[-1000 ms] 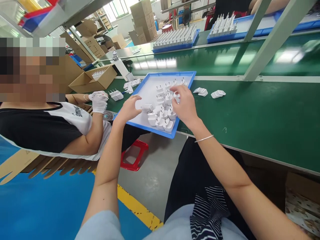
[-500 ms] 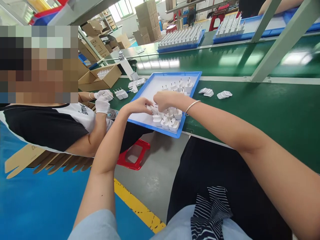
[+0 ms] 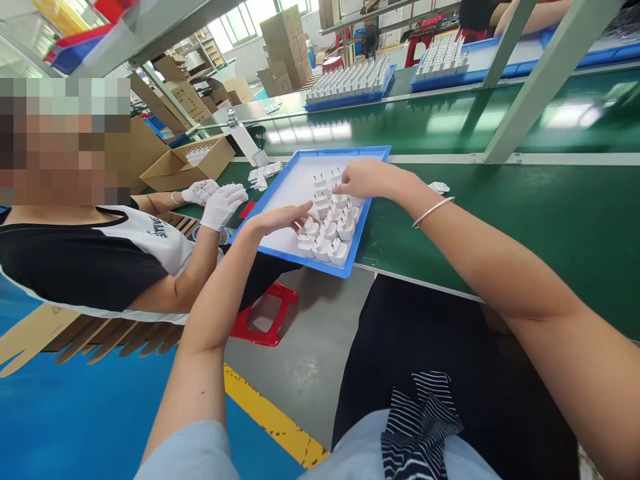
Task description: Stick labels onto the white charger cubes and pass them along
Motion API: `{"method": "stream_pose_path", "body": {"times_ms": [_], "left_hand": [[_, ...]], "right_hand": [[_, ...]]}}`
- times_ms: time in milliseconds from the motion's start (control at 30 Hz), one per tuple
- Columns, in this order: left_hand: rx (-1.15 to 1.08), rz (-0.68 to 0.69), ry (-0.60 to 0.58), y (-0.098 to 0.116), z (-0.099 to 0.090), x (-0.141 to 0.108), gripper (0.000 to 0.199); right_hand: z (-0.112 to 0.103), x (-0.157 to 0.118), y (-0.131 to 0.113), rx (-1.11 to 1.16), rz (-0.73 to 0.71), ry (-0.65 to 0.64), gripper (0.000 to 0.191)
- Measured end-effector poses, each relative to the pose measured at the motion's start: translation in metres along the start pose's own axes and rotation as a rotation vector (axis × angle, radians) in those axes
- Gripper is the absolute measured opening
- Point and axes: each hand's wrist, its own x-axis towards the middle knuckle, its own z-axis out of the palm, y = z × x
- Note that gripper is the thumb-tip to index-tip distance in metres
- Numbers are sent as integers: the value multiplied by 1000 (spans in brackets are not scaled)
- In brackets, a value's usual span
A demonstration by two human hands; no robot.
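A blue-rimmed tray (image 3: 305,159) lies tilted across the bench edge. Several white plug chargers (image 3: 329,230) stand in it, metal pins up, crowded toward its right side. My left hand (image 3: 286,219) reaches over the tray from the left, fingers stretched and apart, the fingertips beside the front chargers. At the back of the group, my right hand (image 3: 367,179) has its fingers curled in a pinch at a white charger, which they partly cover. Some chargers behind this hand are hidden.
A co-worker's white-gloved hand (image 3: 223,205) is left of the tray. White flat pieces (image 3: 439,188) lie on the green bench (image 3: 525,240), partly behind my right wrist. An open carton (image 3: 187,163) and a slanted metal post (image 3: 525,87) stand nearby. Below is a red stool (image 3: 270,317).
My right hand has moved back and right across the chargers, away from my left hand. The co-worker's gloved hand has come closer to the tray. The view has shifted slightly.
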Motion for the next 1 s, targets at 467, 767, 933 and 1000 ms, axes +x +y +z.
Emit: {"method": "stream_pose_path", "body": {"times_ms": [467,767,933,1000], "left_hand": [[-149,26,101,-5,16,-5,71],[-211,-57,96,-14,19,0,70],[-250,-1,126,-20,23,3,74],[-255,20,148,-23,24,2,72]], "right_hand": [[20,-19,4,349,89,-132,52],[34,-8,-4,264,-13,-183,48],[28,-9,-4,352,-35,-259,51],[23,-5,2,447,22,-170,45]]}}
